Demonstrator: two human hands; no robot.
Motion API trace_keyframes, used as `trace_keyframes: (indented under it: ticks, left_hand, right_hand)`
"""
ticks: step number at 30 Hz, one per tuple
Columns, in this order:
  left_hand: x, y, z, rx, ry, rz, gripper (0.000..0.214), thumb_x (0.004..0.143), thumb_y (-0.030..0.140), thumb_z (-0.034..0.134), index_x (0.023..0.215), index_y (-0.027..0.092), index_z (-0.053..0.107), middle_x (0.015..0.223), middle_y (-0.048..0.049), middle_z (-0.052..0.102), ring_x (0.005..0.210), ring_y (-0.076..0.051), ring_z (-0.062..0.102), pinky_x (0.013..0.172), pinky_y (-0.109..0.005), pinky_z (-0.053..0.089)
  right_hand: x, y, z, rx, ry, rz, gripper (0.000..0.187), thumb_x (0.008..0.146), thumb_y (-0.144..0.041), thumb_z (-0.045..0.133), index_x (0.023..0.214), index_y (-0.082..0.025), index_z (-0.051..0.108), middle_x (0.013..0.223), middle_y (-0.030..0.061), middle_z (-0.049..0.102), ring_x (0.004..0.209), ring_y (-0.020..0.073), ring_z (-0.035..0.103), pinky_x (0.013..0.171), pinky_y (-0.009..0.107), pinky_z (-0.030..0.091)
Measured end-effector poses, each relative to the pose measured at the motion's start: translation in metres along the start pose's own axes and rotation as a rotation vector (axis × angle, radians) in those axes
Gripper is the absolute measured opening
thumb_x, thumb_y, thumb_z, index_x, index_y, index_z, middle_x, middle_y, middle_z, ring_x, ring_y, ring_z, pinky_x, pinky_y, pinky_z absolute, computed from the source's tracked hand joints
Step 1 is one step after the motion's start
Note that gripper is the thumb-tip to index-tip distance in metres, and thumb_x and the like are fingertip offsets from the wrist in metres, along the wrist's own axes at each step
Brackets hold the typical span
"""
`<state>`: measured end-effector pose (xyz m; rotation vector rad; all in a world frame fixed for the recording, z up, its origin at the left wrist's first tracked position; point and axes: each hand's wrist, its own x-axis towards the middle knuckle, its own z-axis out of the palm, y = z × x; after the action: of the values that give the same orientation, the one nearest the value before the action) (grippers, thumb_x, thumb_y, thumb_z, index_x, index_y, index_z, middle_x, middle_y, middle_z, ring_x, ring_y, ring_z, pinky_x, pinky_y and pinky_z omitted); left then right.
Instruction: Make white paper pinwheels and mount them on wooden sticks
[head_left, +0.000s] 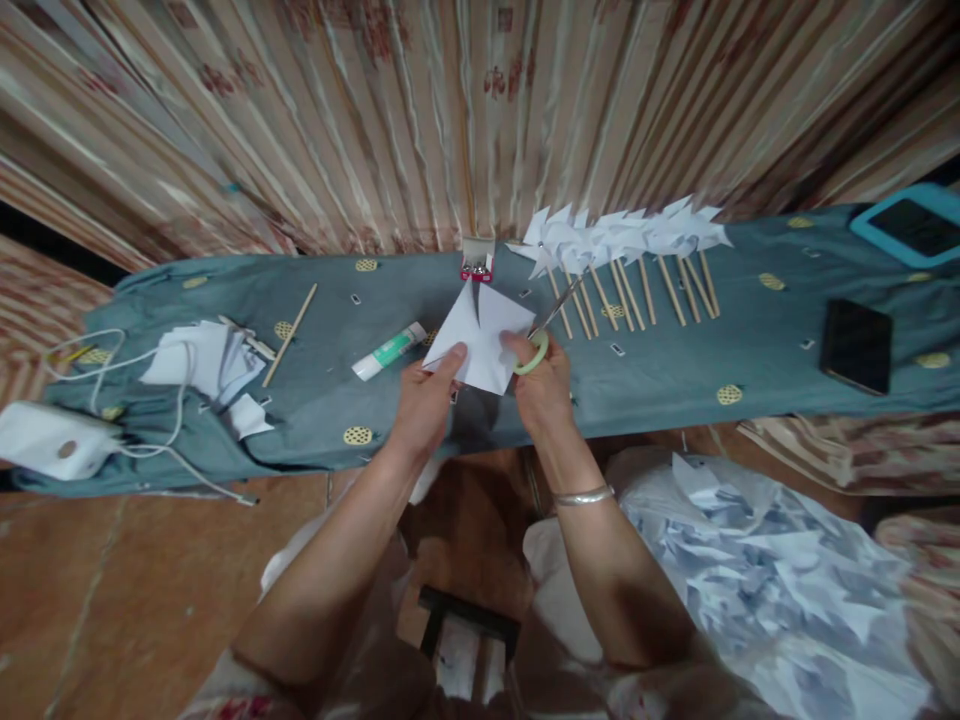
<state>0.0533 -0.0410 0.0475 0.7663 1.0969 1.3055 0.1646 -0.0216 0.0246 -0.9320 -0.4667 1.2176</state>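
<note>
Long cloth-covered table (660, 385); row of white pinwheels (626, 242) by its far edge, right of middle. Left hand (424, 405) pinches the left corner of a white paper square (484, 348), thumb on top; right hand (544, 392) grips scissors (558, 308), blades angled away, thumb on the sheet's right side, fingers beneath hidden. Square is held over mid-table, toward near edge, slit in from its far corner. Clean cutting probably calls for paper kept taut, a straight diagonal, stopping short of centre, thumbs off the blade line.
</note>
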Motion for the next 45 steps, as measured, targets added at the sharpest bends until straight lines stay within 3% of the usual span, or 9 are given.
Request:
trace_keyframes:
  ticks: [7,13,17,25,34,39,45]
  left_hand:
    - [0.0,0.001,0.001,-0.051,0.036,0.04,0.042,0.061,0.043,0.085,0.092,0.019,0.07,0.098,-0.0088,0.078,0.096,-0.024,0.073,0.077,-0.033,0.059]
    - [0.013,-0.005,-0.006,-0.022,0.105,0.061,0.047,0.059,0.045,0.087,0.092,0.016,0.07,0.109,-0.0132,0.076,0.109,-0.03,0.07,0.08,-0.036,0.06]
    - [0.026,0.001,-0.015,-0.109,0.147,0.1,0.041,0.059,0.04,0.089,0.087,0.017,0.07,0.104,-0.0106,0.078,0.112,-0.03,0.069,0.086,-0.037,0.059]
    - [0.042,0.002,-0.015,-0.207,0.082,-0.005,0.01,0.081,0.028,0.073,0.088,0.021,0.069,0.093,-0.0054,0.079,0.101,-0.021,0.073,0.089,-0.032,0.059]
    - [0.051,0.005,-0.011,-0.328,0.039,-0.111,0.009,0.093,0.018,0.059,0.09,0.017,0.067,0.088,-0.002,0.078,0.085,-0.016,0.075,0.092,-0.034,0.059]
    - [0.052,0.002,-0.008,-0.327,0.068,-0.182,0.016,0.096,0.017,0.055,0.087,0.019,0.068,0.083,0.0002,0.077,0.077,-0.013,0.074,0.088,-0.03,0.06]
    - [0.056,0.0,-0.007,-0.329,0.067,-0.2,0.017,0.095,0.02,0.057,0.082,0.02,0.069,0.076,0.0012,0.075,0.069,-0.014,0.071,0.084,-0.034,0.061]
  right_hand:
    - [-0.013,-0.003,-0.001,0.0,-0.044,0.041,0.033,0.054,-0.026,0.085,0.073,-0.021,0.059,0.078,-0.0046,0.066,0.073,0.0112,0.06,0.077,0.027,0.051]
    - [-0.017,-0.012,-0.015,-0.262,-0.09,0.039,0.04,0.062,-0.051,0.082,0.079,-0.02,0.063,0.067,-0.0031,0.064,0.062,0.0111,0.056,0.062,0.025,0.047]
    - [-0.024,-0.021,-0.027,-0.413,-0.217,0.075,0.046,0.071,-0.06,0.075,0.088,-0.018,0.068,0.073,0.0015,0.071,0.064,0.0116,0.06,0.063,0.025,0.047]
    - [-0.039,-0.012,-0.038,-0.622,-0.519,0.343,0.055,0.066,-0.061,0.079,0.1,-0.019,0.069,0.082,0.0026,0.074,0.07,0.0138,0.062,0.068,0.028,0.049]
    - [-0.035,-0.016,-0.042,-0.729,-0.557,0.353,0.056,0.066,-0.065,0.077,0.096,-0.018,0.071,0.071,0.0007,0.068,0.06,0.0104,0.054,0.056,0.025,0.043]
    - [-0.032,-0.015,-0.041,-0.667,-0.548,0.368,0.055,0.064,-0.064,0.08,0.091,-0.017,0.07,0.066,-0.001,0.065,0.057,0.0094,0.054,0.056,0.024,0.047]
    - [-0.027,-0.014,-0.041,-0.655,-0.567,0.345,0.052,0.066,-0.064,0.079,0.09,-0.018,0.071,0.066,-0.0008,0.065,0.056,0.0108,0.055,0.055,0.026,0.05]
